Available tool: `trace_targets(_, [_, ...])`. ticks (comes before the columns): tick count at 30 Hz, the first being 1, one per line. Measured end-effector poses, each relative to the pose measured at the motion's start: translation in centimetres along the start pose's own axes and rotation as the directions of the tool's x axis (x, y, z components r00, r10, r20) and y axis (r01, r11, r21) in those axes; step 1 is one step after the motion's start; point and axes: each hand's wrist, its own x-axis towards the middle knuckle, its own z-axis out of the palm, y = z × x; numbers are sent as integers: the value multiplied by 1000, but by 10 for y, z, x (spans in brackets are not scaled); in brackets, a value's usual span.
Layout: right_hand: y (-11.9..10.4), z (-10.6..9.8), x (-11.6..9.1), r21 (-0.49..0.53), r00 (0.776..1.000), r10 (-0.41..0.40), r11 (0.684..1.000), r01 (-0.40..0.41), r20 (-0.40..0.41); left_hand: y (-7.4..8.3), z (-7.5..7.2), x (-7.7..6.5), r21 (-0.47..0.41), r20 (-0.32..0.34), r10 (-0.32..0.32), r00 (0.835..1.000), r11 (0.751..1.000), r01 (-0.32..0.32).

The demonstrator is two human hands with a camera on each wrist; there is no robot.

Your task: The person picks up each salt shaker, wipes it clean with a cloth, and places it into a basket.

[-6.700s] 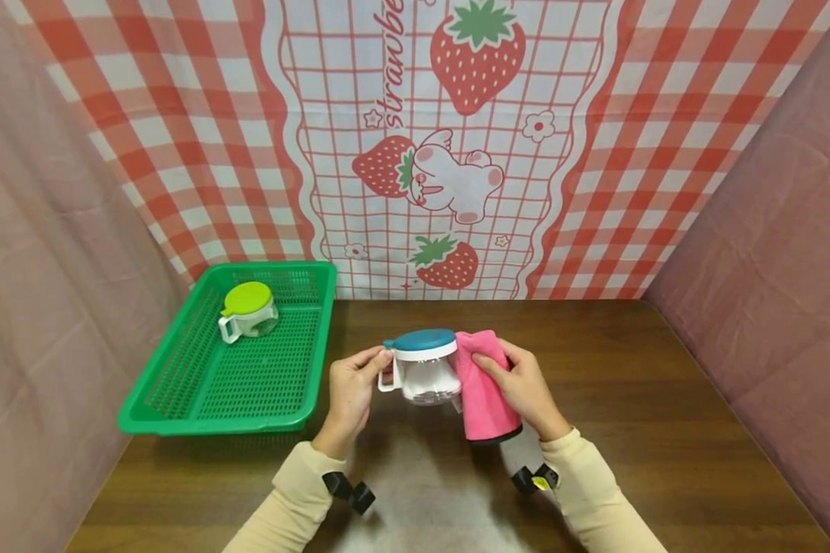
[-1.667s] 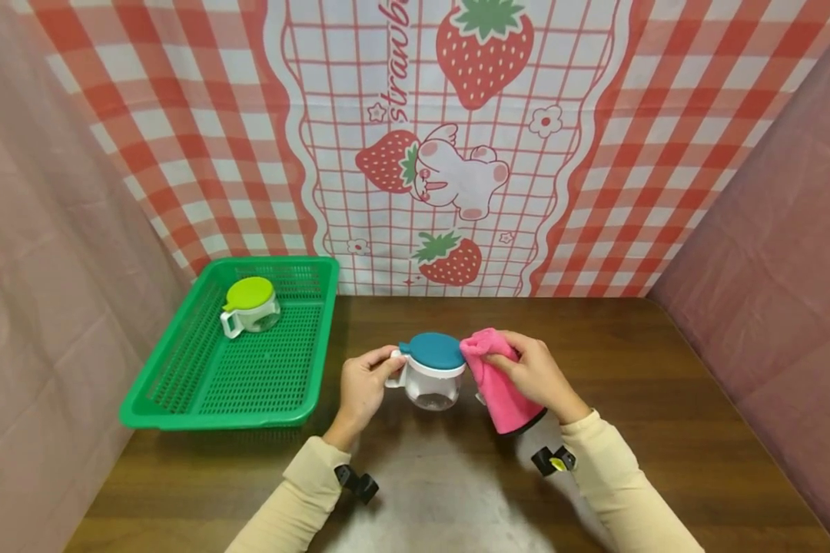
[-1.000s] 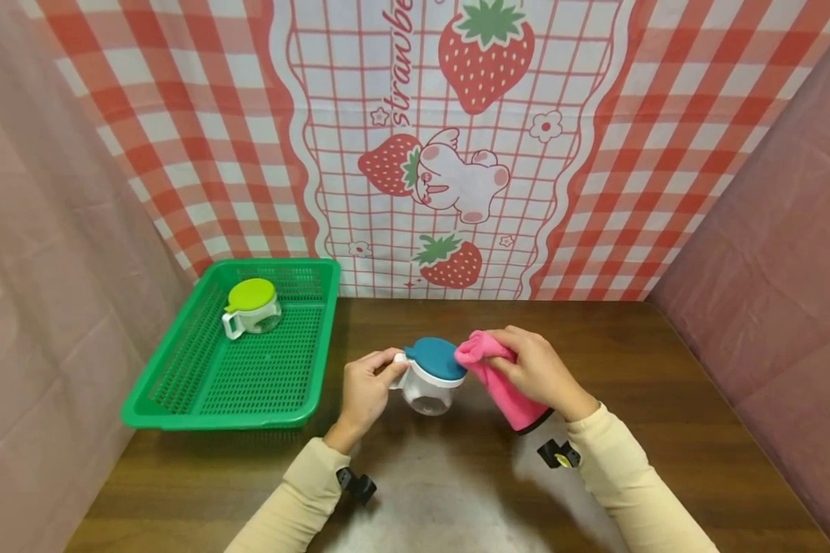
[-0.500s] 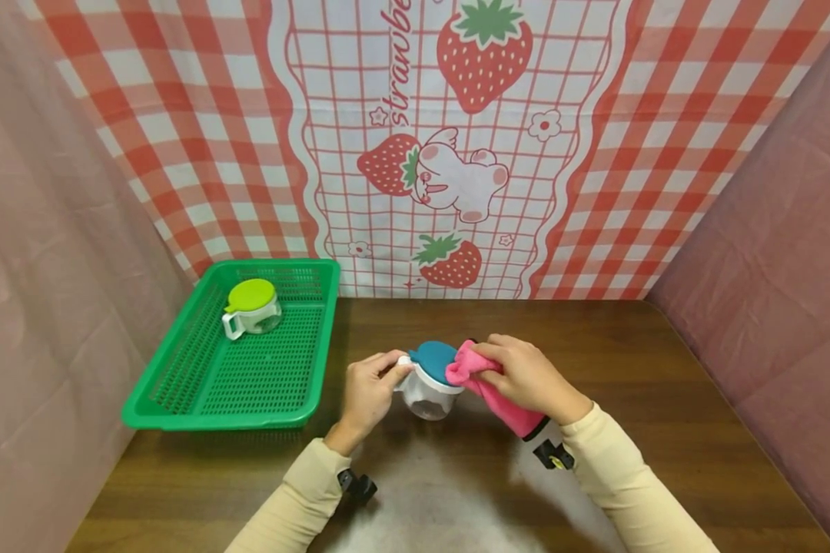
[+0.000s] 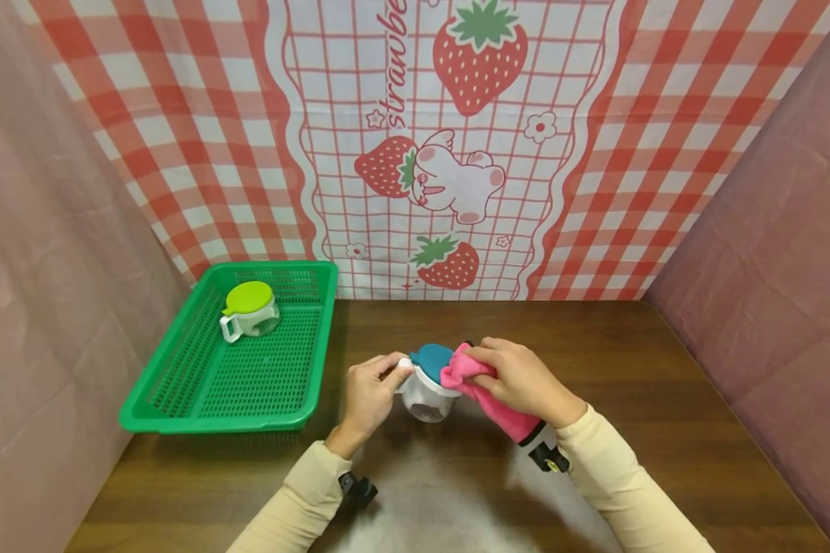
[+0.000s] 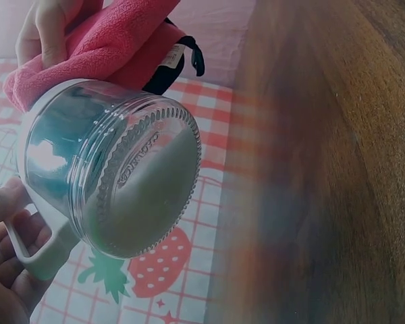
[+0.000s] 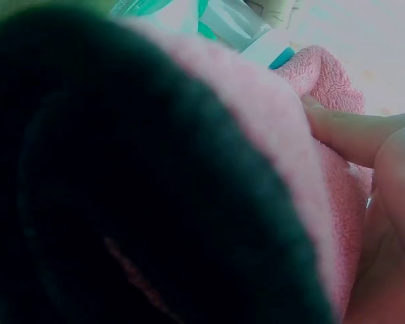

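Note:
My left hand (image 5: 368, 393) pinches the white handle of a clear seasoning jar (image 5: 425, 405), which has a blue lid (image 5: 431, 359) and a white collar. The jar is tilted with its lid toward the right. In the left wrist view, the ribbed base of the jar (image 6: 145, 185) faces the camera, off the wooden table. A folded pink cloth (image 5: 501, 411) with a black edge is gripped in my right hand (image 5: 526, 380), its bunched end against the right side of the lid and collar. The cloth's dark edge (image 7: 155, 169) fills much of the right wrist view.
A green plastic basket (image 5: 311, 369) stands on the table at the left. Inside it sits a similar jar with a lime-green lid (image 5: 249, 298). A strawberry-print checked curtain (image 5: 449, 177) hangs behind the wooden table (image 5: 664, 430), with pink cloth walls at both sides.
Over the last seconds the jar has tipped from upright toward the right. The cloth has shifted from the jar's side up onto the lid's edge, then slightly left and down with my right hand.

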Motion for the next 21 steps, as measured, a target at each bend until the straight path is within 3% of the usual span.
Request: trace_targets(21, [-1, 5, 4, 7, 999, -47, 999, 47, -19, 4, 3, -2, 14, 31, 97, 995, 995, -98])
